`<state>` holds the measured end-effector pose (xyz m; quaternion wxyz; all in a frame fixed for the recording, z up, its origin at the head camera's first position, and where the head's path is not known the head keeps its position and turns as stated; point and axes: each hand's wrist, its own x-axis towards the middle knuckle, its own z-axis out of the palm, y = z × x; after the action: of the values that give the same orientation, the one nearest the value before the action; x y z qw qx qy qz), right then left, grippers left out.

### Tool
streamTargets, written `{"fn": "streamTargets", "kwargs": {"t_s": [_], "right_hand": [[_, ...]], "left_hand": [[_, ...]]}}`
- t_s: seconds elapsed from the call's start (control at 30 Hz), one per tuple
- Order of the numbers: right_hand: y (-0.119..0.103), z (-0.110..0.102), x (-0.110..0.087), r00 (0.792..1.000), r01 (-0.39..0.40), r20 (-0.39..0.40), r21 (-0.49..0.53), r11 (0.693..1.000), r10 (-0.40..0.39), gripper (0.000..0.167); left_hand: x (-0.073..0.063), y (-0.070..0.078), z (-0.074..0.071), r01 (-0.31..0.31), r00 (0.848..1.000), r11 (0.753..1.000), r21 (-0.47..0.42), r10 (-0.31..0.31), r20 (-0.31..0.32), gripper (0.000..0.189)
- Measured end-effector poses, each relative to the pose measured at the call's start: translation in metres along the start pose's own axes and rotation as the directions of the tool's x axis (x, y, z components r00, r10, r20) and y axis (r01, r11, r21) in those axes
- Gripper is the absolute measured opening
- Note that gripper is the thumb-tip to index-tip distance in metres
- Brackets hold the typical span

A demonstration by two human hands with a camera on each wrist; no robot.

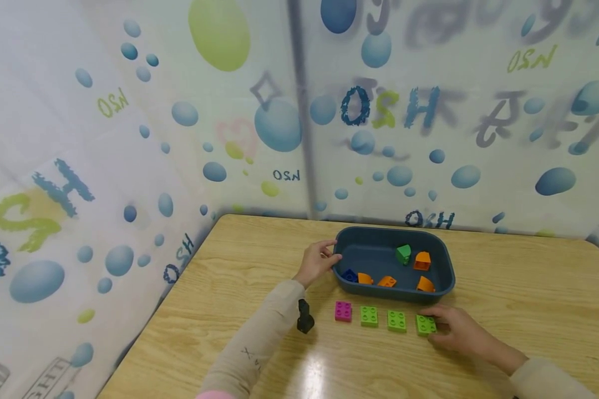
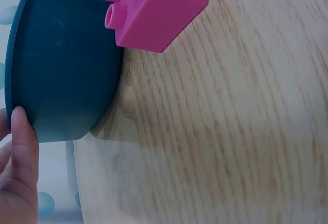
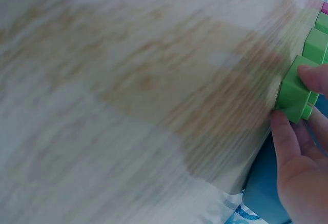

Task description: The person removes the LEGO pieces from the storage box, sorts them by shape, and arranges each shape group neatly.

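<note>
Pinching the rim's left end, the left hand [image 1: 315, 265] holds the blue bin [image 1: 390, 293], long axis left to right, right of lower centre. Just below run a magenta brick [image 1: 343, 311], two lime bricks [image 1: 369, 316], then the end brick [image 1: 423, 326], pinched by the right hand [image 1: 456, 331]; tabletop [image 1: 534, 288] stretches to the frame's right edge.

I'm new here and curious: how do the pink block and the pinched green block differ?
The pink block is magenta, the green block lime. The right hand pinches the green block; no hand touches the pink block. Both are squarish with studded tops.
</note>
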<state>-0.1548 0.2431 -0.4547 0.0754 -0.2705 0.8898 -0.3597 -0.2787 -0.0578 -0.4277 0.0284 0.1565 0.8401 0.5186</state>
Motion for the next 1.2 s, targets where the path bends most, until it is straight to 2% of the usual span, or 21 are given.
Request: {"fn": "streamTargets", "kwargs": {"t_s": [0.33,0.87,1.0,1.2], "right_hand": [[-0.0017,0.0004,0.0000,0.999,-0.048,0.006,0.004,0.999,0.048,0.048],[-0.0019,0.0007,-0.0033,1.000,-0.030,-0.012,-0.042,0.999,0.029,0.046],[-0.0021,0.0000,-0.0029,0.999,-0.039,-0.012,-0.030,0.999,0.038,0.047],[-0.0018,-0.0057,-0.0042,0.999,-0.040,0.003,0.046,0.998,0.040,0.052]], "left_hand": [[-0.0002,0.0011,-0.0003,0.000,1.000,1.000,-0.011,0.000,0.005,0.042],[-0.0006,0.0026,-0.0004,-0.011,1.000,1.000,-0.006,0.011,0.004,0.041],[-0.0005,0.0019,-0.0002,-0.020,1.000,1.000,-0.004,0.020,0.003,0.041],[-0.0002,-0.0003,0.0004,-0.028,1.000,1.000,-0.006,0.028,-0.001,0.041]]}}
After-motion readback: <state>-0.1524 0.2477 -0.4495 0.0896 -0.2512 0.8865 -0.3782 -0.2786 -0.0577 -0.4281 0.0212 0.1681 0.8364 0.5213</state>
